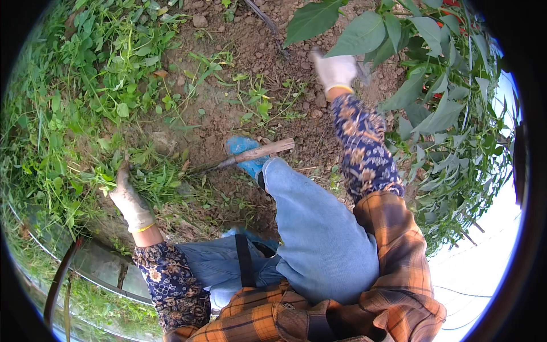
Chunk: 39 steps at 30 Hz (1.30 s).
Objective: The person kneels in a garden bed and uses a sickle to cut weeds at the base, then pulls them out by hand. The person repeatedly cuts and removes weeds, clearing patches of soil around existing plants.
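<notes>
My left hand (130, 200), in a soiled white glove, is closed among green weeds (159, 178) on the left, with stems and blades on both sides of it. Some of its fingers are hidden in the greenery. Farther out on the right, my right hand (336, 70), in a white glove, is curled and smeared by motion over bare soil. Something greyish and blurred shows beside it; I cannot make out what it is. Between my hands, a tool with a wooden handle (270, 150) lies across my blue shoe (244, 149), its dark metal end running into the weeds.
Leafy pepper plants (439, 108) with some red fruit stand on the right, their leaves close to my right hand. Crumbly brown soil (250, 51) with sparse weeds lies ahead. Dense weeds (108, 62) cover the left. A dark curved pole (61, 273) is at lower left.
</notes>
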Each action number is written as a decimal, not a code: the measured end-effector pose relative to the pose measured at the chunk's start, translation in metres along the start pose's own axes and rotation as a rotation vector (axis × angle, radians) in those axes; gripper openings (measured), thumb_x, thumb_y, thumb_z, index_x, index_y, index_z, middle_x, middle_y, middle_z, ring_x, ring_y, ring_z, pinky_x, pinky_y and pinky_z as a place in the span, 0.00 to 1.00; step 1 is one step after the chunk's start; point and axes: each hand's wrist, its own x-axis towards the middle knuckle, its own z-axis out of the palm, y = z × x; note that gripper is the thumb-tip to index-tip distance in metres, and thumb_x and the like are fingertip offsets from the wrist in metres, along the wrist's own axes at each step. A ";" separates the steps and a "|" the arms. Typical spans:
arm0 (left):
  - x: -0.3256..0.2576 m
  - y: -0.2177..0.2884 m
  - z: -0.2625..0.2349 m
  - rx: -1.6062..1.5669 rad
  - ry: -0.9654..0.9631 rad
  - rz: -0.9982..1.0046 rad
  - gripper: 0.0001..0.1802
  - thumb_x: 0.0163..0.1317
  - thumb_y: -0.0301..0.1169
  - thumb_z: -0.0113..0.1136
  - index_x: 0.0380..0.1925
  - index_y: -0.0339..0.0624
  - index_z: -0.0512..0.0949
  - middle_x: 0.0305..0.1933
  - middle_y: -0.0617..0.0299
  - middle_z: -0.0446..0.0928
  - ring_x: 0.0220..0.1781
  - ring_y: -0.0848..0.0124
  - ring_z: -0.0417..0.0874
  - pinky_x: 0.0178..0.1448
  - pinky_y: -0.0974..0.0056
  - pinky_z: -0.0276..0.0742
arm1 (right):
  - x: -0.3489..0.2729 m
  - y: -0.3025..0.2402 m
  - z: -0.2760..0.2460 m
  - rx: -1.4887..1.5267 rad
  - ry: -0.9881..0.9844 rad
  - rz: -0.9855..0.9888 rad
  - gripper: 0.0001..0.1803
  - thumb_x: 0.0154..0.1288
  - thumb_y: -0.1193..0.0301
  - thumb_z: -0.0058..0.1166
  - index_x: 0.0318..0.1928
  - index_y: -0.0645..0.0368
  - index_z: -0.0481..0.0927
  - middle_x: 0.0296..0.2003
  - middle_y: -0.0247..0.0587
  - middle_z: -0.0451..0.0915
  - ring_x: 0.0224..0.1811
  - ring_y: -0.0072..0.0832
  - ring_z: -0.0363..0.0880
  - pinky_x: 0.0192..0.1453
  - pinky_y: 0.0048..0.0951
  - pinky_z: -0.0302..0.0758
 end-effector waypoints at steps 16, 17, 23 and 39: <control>-0.013 -0.019 0.001 0.048 -0.207 -0.027 0.08 0.64 0.29 0.58 0.39 0.37 0.79 0.34 0.65 0.79 0.34 0.74 0.78 0.39 0.69 0.75 | 0.065 0.115 0.109 0.848 -0.290 0.122 0.21 0.62 0.62 0.59 0.46 0.69 0.79 0.40 0.44 0.84 0.37 0.34 0.81 0.45 0.35 0.76; -0.008 -0.021 -0.010 0.035 -0.187 -0.028 0.09 0.64 0.30 0.58 0.40 0.36 0.79 0.35 0.65 0.79 0.35 0.74 0.79 0.40 0.68 0.76 | 0.047 0.061 0.069 0.889 -0.319 0.132 0.21 0.62 0.62 0.59 0.46 0.69 0.78 0.41 0.44 0.83 0.36 0.33 0.81 0.45 0.34 0.76; -0.016 -0.018 -0.006 -0.203 -0.435 -0.274 0.24 0.67 0.30 0.56 0.61 0.36 0.70 0.57 0.56 0.77 0.57 0.66 0.78 0.62 0.61 0.72 | -0.103 -0.100 -0.075 0.929 -0.422 -0.785 0.16 0.63 0.62 0.53 0.39 0.62 0.84 0.27 0.46 0.83 0.27 0.33 0.83 0.35 0.34 0.81; 0.017 -0.014 -0.047 0.244 -0.086 0.087 0.17 0.54 0.31 0.64 0.42 0.31 0.80 0.39 0.59 0.80 0.36 0.71 0.78 0.43 0.66 0.73 | -0.138 -0.083 -0.065 0.617 -0.367 -1.053 0.31 0.56 0.70 0.55 0.62 0.60 0.68 0.45 0.59 0.78 0.45 0.43 0.81 0.51 0.41 0.78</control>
